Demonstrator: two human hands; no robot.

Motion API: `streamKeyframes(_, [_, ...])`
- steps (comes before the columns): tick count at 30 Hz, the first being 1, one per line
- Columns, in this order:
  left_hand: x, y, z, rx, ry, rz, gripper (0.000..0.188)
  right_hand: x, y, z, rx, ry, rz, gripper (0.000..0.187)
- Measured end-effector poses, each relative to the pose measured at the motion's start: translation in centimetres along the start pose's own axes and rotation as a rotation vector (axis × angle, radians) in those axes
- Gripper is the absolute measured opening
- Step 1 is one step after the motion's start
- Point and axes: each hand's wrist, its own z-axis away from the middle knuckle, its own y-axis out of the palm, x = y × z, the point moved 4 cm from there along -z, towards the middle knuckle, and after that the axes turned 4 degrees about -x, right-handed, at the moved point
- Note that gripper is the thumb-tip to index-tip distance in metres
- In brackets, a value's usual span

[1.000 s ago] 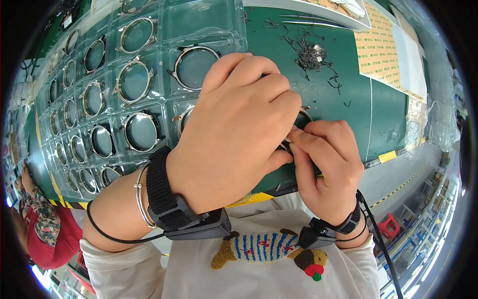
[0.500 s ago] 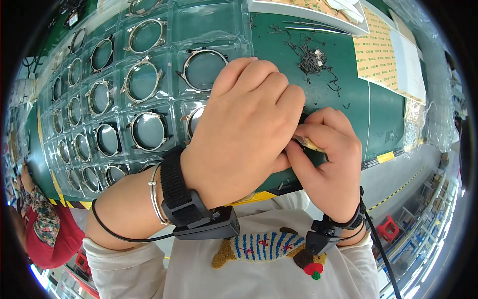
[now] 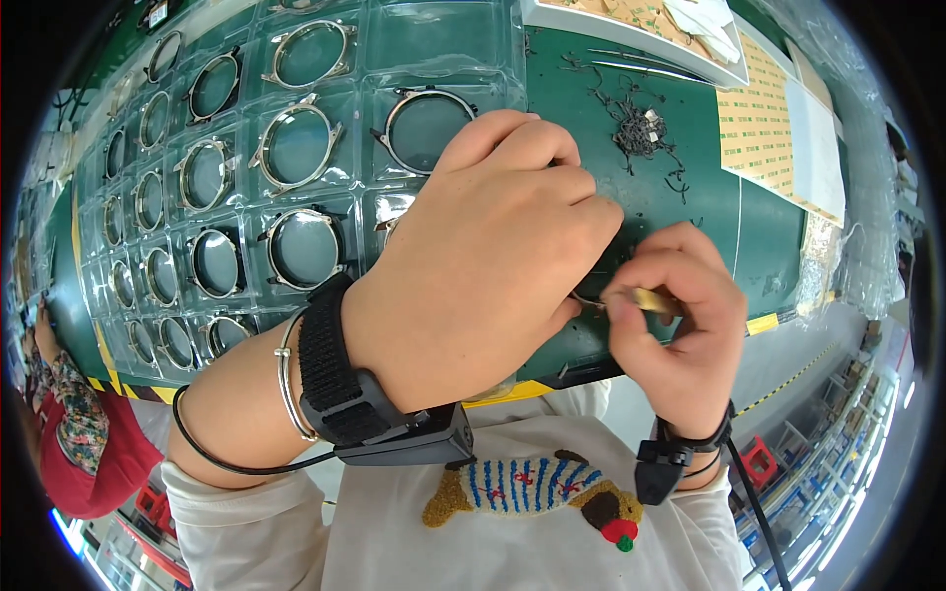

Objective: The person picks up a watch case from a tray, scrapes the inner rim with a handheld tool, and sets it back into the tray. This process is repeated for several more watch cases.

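My left hand [image 3: 483, 251] is closed with its back turned up, over the tray's right side; its curled fingers hide most of what they hold. A thin, shiny curved edge shows between its thumb and my right hand. My right hand [image 3: 685, 330], just to the right, pinches a small yellowish, narrow piece [image 3: 647, 299] between thumb and fingers. Beside and behind my left hand lies a clear plastic tray [image 3: 414, 39] with several round watch cases, silver and black, in its compartments. One dark-lugged watch case [image 3: 387, 134] sits just beyond my left knuckles.
A tangle of small black strips [image 3: 641, 133] lies on the green table beyond my hands. Behind it are slim metal sticks [image 3: 645, 67], a white box [image 3: 734, 71] and a yellow patterned sheet [image 3: 757, 128]. Another person in red [image 3: 89, 453] is at far left.
My right hand has moved a little to the right, away from my left, drawing the yellowish piece with it. The tray and table have shifted slightly right in view.
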Motion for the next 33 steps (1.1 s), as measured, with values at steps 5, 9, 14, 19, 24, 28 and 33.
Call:
streamKeyframes(5, [0.0,-0.1,0.1,-0.007,-0.01,0.021,0.056,0.2,-2.1,0.1,0.0,0.113,-0.059,0.014])
streamKeyframes(9, [-0.1,0.0,0.1,-0.01,-0.015,0.034,0.056,-0.2,-3.1,0.6,-0.017,0.118,-0.145,0.013])
streamKeyframes(14, [-0.3,0.1,0.1,-0.005,-0.027,0.038,0.056,-0.3,-4.5,0.8,-0.032,0.078,-0.26,0.008])
streamKeyframes(19, [-0.4,0.1,0.0,-0.002,-0.029,0.031,0.057,-1.3,-6.3,0.9,-0.088,0.096,-0.518,0.007])
streamKeyframes(24, [-0.4,0.0,-0.1,0.008,-0.026,0.016,0.057,-0.9,-7.6,0.1,-0.183,0.103,-0.593,0.013])
streamKeyframes(28, [-0.4,0.1,0.0,0.006,-0.032,0.013,0.059,-1.5,-6.1,-1.9,-0.337,0.188,-0.238,0.013])
streamKeyframes(33, [-1.0,0.0,0.0,0.032,-0.038,-0.013,0.063,-2.1,-2.6,-7.4,-0.231,-0.316,0.126,0.008])
